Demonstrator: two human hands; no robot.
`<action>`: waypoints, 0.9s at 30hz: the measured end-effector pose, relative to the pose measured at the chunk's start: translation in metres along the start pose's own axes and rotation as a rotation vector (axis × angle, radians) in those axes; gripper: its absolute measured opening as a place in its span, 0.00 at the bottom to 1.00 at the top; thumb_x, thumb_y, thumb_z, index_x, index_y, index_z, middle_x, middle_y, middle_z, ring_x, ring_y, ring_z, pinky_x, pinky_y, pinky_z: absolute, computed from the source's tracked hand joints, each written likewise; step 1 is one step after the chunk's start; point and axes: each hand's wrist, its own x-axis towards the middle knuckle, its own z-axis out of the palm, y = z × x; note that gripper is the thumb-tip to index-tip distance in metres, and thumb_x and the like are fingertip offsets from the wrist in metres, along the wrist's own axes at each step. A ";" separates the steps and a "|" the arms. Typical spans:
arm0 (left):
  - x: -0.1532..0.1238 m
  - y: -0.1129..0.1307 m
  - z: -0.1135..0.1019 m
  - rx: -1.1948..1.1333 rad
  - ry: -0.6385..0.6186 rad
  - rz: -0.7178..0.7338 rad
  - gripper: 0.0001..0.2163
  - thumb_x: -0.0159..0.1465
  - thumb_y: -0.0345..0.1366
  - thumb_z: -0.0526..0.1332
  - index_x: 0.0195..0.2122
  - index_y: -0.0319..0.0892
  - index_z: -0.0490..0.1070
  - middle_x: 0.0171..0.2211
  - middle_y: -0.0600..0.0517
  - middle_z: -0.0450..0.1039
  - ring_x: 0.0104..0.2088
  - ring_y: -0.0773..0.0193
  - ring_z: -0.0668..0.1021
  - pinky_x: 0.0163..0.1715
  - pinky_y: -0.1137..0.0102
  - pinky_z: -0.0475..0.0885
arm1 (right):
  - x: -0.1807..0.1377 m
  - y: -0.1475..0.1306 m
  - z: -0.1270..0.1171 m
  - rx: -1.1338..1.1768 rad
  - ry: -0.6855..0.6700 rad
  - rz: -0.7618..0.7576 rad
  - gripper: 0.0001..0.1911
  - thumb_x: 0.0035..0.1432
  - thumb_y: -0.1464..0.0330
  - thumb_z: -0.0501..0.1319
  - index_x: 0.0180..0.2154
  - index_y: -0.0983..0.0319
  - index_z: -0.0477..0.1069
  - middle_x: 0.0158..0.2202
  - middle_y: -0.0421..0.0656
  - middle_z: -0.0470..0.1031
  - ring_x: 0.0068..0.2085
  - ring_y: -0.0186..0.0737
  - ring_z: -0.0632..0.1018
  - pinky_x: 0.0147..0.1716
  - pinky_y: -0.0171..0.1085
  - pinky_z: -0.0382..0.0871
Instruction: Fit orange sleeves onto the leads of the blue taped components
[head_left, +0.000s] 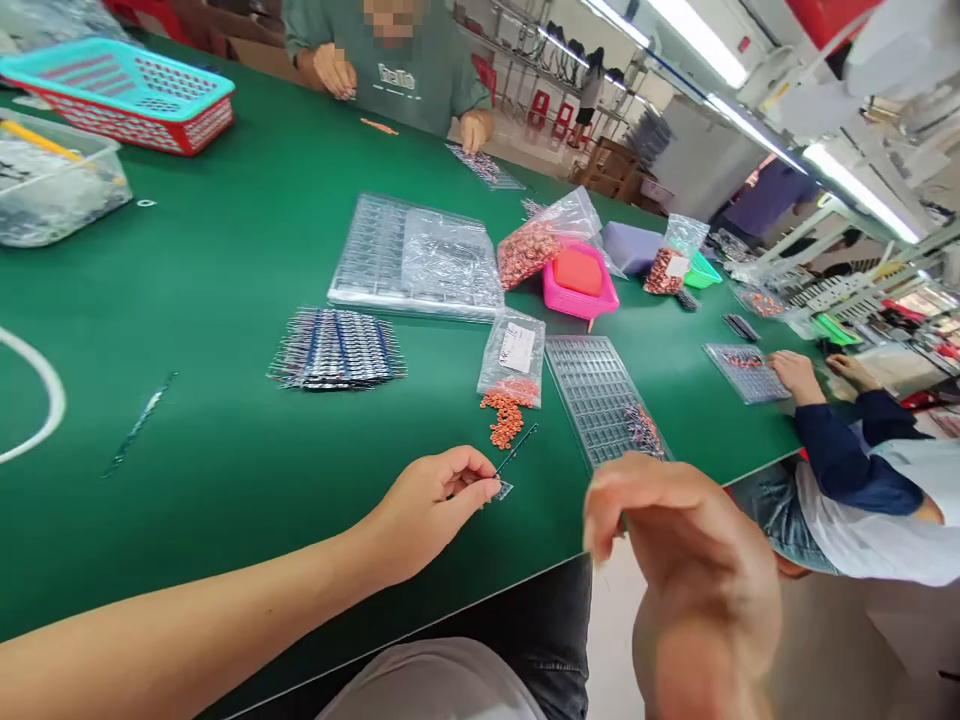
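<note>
My left hand point(435, 505) rests on the green table point(225, 300) with fingers pinched on a thin dark wire part point(516, 450) that points up and right. Just beyond it lies a small heap of orange beads point(504, 418) spilling from a clear bag point(514, 360). My right hand point(675, 530) is raised close to the camera over the table's front edge, blurred, fingers curled downward; whether it holds anything does not show. A clear grid tray point(600, 395) with a few dark parts at its near end lies just past that hand.
A bundle of taped wire parts point(337, 350) and stacked clear trays point(412, 260) lie mid-table. A pink tray point(581, 285) and bead bags sit behind. Baskets point(120, 95) stand far left. One person sits opposite, another at the right edge point(847, 470).
</note>
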 end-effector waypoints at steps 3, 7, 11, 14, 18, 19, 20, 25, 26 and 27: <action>0.004 0.000 -0.004 -0.072 0.127 0.008 0.10 0.62 0.44 0.61 0.34 0.42 0.70 0.30 0.53 0.73 0.34 0.61 0.76 0.39 0.66 0.72 | 0.056 0.028 0.017 0.032 0.078 0.035 0.22 0.59 0.47 0.64 0.49 0.52 0.75 0.34 0.44 0.76 0.32 0.43 0.76 0.30 0.42 0.72; 0.010 0.001 -0.009 -0.128 0.206 0.011 0.11 0.63 0.44 0.61 0.35 0.41 0.69 0.31 0.54 0.72 0.34 0.62 0.76 0.40 0.66 0.71 | 0.057 0.063 0.034 -0.315 0.035 0.163 0.09 0.66 0.60 0.61 0.43 0.56 0.77 0.35 0.43 0.78 0.32 0.39 0.77 0.32 0.38 0.71; 0.010 0.001 -0.009 -0.140 0.184 0.015 0.10 0.63 0.43 0.61 0.34 0.42 0.68 0.30 0.55 0.71 0.33 0.63 0.74 0.37 0.67 0.70 | 0.063 0.078 0.047 -0.504 -0.099 0.070 0.08 0.67 0.65 0.58 0.42 0.58 0.76 0.38 0.45 0.77 0.36 0.41 0.77 0.35 0.39 0.71; 0.010 -0.001 -0.009 -0.133 0.166 0.027 0.10 0.63 0.43 0.60 0.34 0.42 0.68 0.30 0.55 0.70 0.33 0.63 0.74 0.36 0.67 0.70 | 0.074 0.079 0.056 -0.576 -0.127 0.004 0.09 0.68 0.68 0.57 0.44 0.59 0.76 0.40 0.46 0.76 0.38 0.42 0.78 0.37 0.40 0.72; 0.012 -0.003 -0.009 -0.133 0.168 0.035 0.10 0.63 0.44 0.60 0.35 0.42 0.68 0.31 0.54 0.71 0.34 0.62 0.74 0.38 0.66 0.70 | 0.069 0.075 0.063 -0.668 -0.150 -0.079 0.11 0.68 0.70 0.56 0.46 0.59 0.76 0.41 0.48 0.77 0.42 0.45 0.78 0.41 0.43 0.73; 0.012 -0.003 -0.009 -0.128 0.169 0.034 0.10 0.63 0.43 0.60 0.35 0.42 0.68 0.31 0.54 0.71 0.34 0.62 0.74 0.38 0.66 0.71 | 0.066 0.074 0.063 -0.670 -0.154 -0.090 0.11 0.68 0.70 0.56 0.46 0.58 0.76 0.41 0.48 0.77 0.42 0.44 0.78 0.41 0.42 0.73; 0.012 -0.003 -0.009 -0.119 0.169 0.035 0.10 0.63 0.43 0.60 0.35 0.42 0.68 0.31 0.54 0.71 0.33 0.62 0.74 0.38 0.66 0.71 | 0.061 0.074 0.063 -0.660 -0.159 -0.095 0.10 0.68 0.70 0.56 0.45 0.58 0.76 0.41 0.47 0.77 0.42 0.44 0.78 0.41 0.42 0.73; 0.011 -0.002 -0.008 -0.068 0.162 0.038 0.09 0.64 0.43 0.59 0.34 0.42 0.69 0.31 0.53 0.72 0.33 0.61 0.74 0.38 0.64 0.70 | 0.058 0.074 0.059 -0.615 -0.111 -0.044 0.08 0.67 0.70 0.57 0.45 0.58 0.73 0.40 0.44 0.76 0.37 0.38 0.78 0.36 0.37 0.73; 0.011 -0.001 -0.009 -0.067 0.160 0.036 0.09 0.64 0.42 0.59 0.34 0.42 0.69 0.31 0.53 0.72 0.33 0.61 0.74 0.38 0.64 0.69 | 0.062 0.074 0.059 -0.623 -0.100 -0.034 0.08 0.67 0.70 0.57 0.45 0.59 0.73 0.40 0.43 0.76 0.36 0.38 0.77 0.36 0.36 0.72; 0.010 0.000 -0.009 -0.068 0.158 0.035 0.09 0.63 0.42 0.59 0.34 0.42 0.69 0.31 0.53 0.72 0.33 0.61 0.74 0.38 0.64 0.69 | 0.066 0.073 0.060 -0.634 -0.095 -0.025 0.07 0.67 0.70 0.57 0.45 0.59 0.73 0.39 0.43 0.75 0.35 0.37 0.77 0.36 0.36 0.72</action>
